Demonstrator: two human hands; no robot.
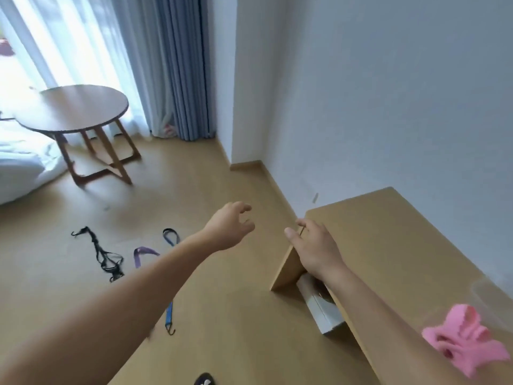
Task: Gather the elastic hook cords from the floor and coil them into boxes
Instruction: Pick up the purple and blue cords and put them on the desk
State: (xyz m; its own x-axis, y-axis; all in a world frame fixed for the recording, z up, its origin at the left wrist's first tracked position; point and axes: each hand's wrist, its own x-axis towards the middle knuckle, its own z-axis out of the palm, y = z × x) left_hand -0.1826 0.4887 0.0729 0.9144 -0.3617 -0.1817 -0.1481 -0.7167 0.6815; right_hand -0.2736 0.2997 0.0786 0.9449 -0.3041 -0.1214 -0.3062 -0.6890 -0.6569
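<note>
Pale wood floor is bounded by white walls. A blue curtain and a round table are set far beyond the left grip. White bedding is seen at the left edge, beside the table.

The left grip is held out in the air over the floor. Its fingers are loosely curled and apart, and nothing is held. The right grip is laid on the left corner of a bench, fingers spread and nearly straight, with the thumb reaching over the bench's edge. Nothing is pinched by it.

Three cords are left on the floor, all to the left of the left grip, on the near side of it, and apart from both grips. A black cord is tangled farthest from the left grip, with a hook shown at its far end. A purple cord is laid between it and a blue cord, which is looped nearest the left grip. The blue cord is hidden behind the forearm. It appears to be the same cord that is ended by a hook closer in.

A white box is tucked under the bench, just below the wrist of the right grip. A pink item is set on the bench well behind that grip, too blurred to be identified.
</note>
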